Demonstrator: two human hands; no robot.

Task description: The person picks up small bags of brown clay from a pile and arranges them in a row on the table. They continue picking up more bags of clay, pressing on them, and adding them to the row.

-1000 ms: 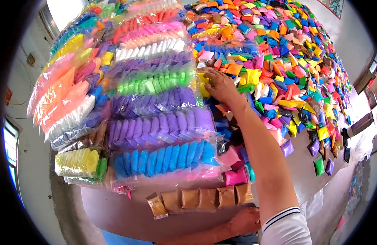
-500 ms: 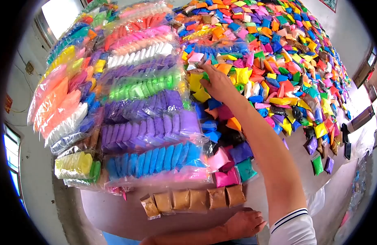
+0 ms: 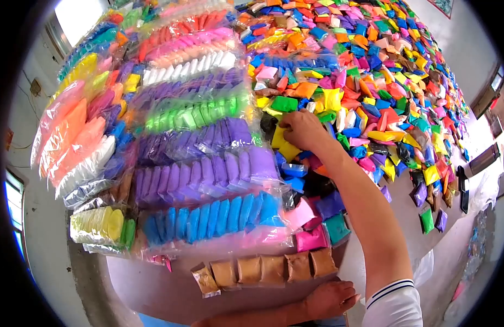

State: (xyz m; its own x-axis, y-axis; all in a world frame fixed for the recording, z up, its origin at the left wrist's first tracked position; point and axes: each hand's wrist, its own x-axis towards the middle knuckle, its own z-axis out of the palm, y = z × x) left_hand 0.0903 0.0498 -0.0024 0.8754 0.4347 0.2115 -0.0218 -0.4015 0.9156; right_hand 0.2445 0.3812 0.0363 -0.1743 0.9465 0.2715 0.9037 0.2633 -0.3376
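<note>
The yellow packets [image 3: 285, 146] lay at the near-left fringe of the loose heap [image 3: 372, 82], just beside the stacked clear bags [image 3: 208, 174]. Your right hand [image 3: 305, 128] was curled shut over them with the thumb hidden, so how many it truly pinched could not be told. A slack hold on slick film could have let one slide out as you lifted. The packets touching them, a green packet [image 3: 285, 103] above and blue ones below, lay overlapped, so a pull might have dragged neighbours along or set the slope slipping. Your forearm crossed low over the pink packet [image 3: 312, 238] and teal packet [image 3: 337, 228] near the table [image 3: 405, 218] edge; a careless sweep back could have knocked them off or scattered the brown row [image 3: 263, 270]. Your left hand [image 3: 331, 298] lay flat and empty, fingers loose, on the near edge.
</note>
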